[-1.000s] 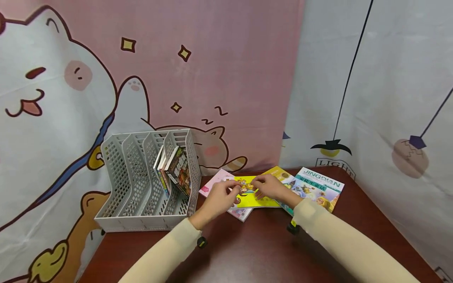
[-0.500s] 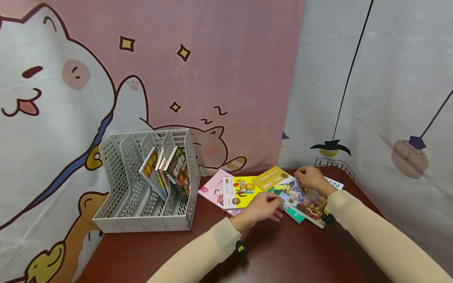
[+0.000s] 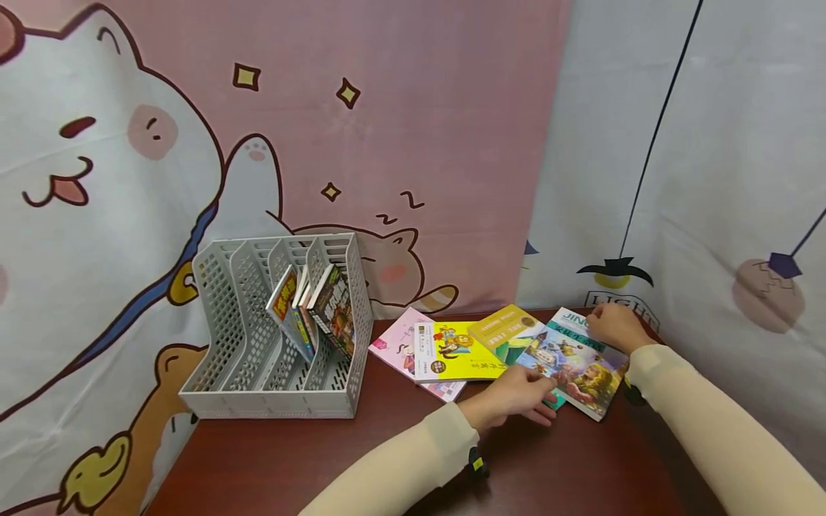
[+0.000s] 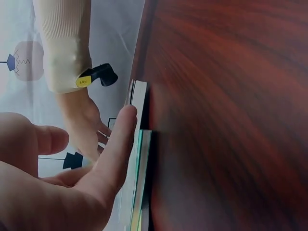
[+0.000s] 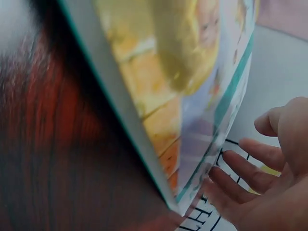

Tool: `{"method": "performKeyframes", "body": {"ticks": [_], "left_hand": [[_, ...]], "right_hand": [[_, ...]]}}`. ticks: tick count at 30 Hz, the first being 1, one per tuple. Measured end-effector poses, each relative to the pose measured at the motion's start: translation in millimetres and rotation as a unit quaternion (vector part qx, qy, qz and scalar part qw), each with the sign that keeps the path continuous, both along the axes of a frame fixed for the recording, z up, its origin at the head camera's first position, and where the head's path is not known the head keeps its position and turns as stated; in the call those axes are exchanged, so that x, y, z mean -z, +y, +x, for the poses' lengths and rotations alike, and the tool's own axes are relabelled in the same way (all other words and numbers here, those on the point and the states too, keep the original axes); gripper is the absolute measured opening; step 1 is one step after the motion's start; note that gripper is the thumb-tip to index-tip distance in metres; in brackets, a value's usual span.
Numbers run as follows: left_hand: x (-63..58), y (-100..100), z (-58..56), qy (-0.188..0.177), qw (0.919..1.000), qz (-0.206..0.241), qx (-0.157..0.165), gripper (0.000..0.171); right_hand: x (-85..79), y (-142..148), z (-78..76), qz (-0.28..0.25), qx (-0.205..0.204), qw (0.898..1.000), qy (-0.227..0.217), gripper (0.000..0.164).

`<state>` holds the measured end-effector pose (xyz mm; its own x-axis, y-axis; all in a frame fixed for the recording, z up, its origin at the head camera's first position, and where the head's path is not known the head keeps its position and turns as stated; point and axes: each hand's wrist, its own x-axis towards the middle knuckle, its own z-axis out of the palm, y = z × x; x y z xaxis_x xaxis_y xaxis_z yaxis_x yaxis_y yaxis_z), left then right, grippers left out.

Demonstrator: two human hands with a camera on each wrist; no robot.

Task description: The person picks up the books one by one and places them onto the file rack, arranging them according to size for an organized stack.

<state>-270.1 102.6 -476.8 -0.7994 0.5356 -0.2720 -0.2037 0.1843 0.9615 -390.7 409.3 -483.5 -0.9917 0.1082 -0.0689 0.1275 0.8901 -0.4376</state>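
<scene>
A paperback picture book [image 3: 574, 365] with a teal title band lies at the right end of a row of overlapping books. My left hand [image 3: 516, 393] is at its lower left side, fingers extended and thumb apart. In the left wrist view an extended finger [image 4: 115, 149] lies along the book edges. My right hand [image 3: 616, 326] is at the book's upper right edge. The right wrist view shows its fingers loosely bent and spread beside the book's corner [image 5: 180, 195], thumb apart. Nothing is gripped by either hand.
Left of the picture book overlap a gold-and-green book [image 3: 506, 330], a yellow book [image 3: 452, 351] and a pink book [image 3: 400, 337]. A grey slotted file rack [image 3: 267, 405] stands at the left, several books leaning in its right compartments. Patterned cloth hangs behind the brown table [image 3: 387, 459].
Both hands have moved right, from the yellow book to the picture book's sides, uncovering the yellow cover. In the rack, a thin book has come to lean leftward, apart from its neighbours.
</scene>
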Motion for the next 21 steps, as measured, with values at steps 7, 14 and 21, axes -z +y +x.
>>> {"method": "performKeyframes", "body": {"ticks": [7, 14, 21], "left_hand": [[1.3, 9.8, 3.7, -0.042, 0.9989, 0.003, -0.021, 0.041], [4.9, 10.6, 4.5, -0.06, 0.9973, 0.015, -0.04, 0.058], [5.9, 11.6, 5.7, -0.056, 0.996, 0.019, -0.067, 0.039]], "right_hand": [[4.7, 7.6, -1.1, 0.009, -0.002, 1.0, -0.022, 0.063], [3.8, 4.1, -1.0, 0.008, -0.004, 1.0, -0.03, 0.065], [2.7, 4.6, 2.5, 0.004, 0.01, 0.998, -0.066, 0.066]]}}
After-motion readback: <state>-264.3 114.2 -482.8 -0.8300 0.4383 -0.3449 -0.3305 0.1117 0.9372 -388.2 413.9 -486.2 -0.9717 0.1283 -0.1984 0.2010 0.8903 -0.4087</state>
